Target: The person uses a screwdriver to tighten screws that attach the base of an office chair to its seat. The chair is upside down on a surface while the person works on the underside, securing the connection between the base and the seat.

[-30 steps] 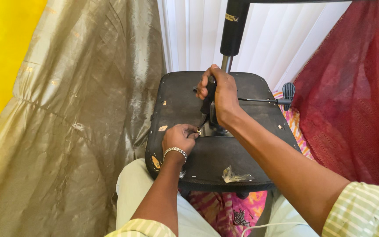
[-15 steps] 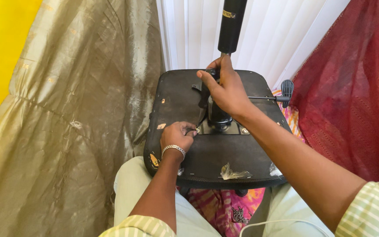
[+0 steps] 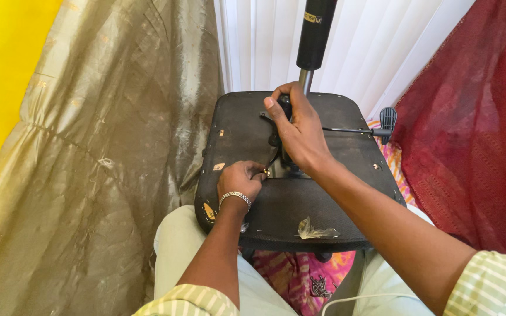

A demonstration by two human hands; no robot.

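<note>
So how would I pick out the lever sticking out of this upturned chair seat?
Start at the black upturned chair seat on the person's lap, gas cylinder pointing up from its middle. From the mechanism under the right hand, a thin metal rod runs toward the red cloth. That lever ends in a flat black paddle, the seat's only protruding handle.

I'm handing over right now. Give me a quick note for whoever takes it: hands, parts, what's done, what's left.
Left hand: closed, fingertips pinching something small at the mechanism under the upturned chair seat; what it is cannot be told.
Right hand: gripping the mechanism at the base of the gas cylinder, which points up.
Lever: sticks out to the right.
Loose screws: on the patterned cloth below the seat.
Done: seat inverted on the lap.
Left: unclear whether the mechanism is fixed.
</note>
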